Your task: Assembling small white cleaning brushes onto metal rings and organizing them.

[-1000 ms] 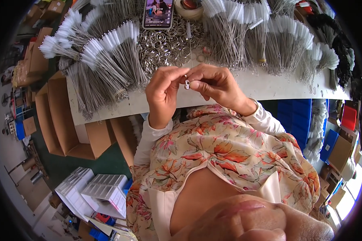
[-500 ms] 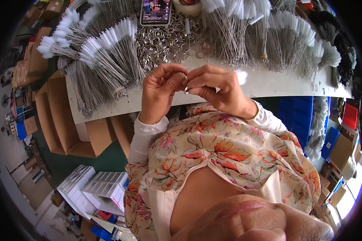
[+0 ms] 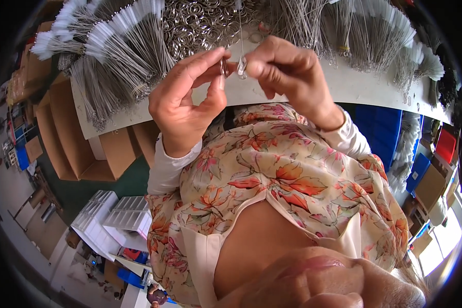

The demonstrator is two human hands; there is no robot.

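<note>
Standing here, I see the left hand (image 3: pixel 185 97) pinching a metal ring (image 3: pixel 224 68) edge-on, just left of the thin brush (image 3: pixel 241 31), whose near end the right hand (image 3: pixel 295 72) grips, stem pointing away over the worktop (image 3: pixel 367 84)

The rings (image 3: pixel 200 23) are glossy, smooth metal. The brushes (image 3: pixel 119 51) have dull metal stems and rough, plastic-looking bristles. The worktop (image 3: pixel 362 84) looks smooth, the box (image 3: pixel 77 131) matt cardboard.

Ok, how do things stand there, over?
Left grip pinching a metal ring. Right grip on a shiny metal piece at a thin wire's lower end. Loose rings piled beyond; nothing visibly blocking.
</note>
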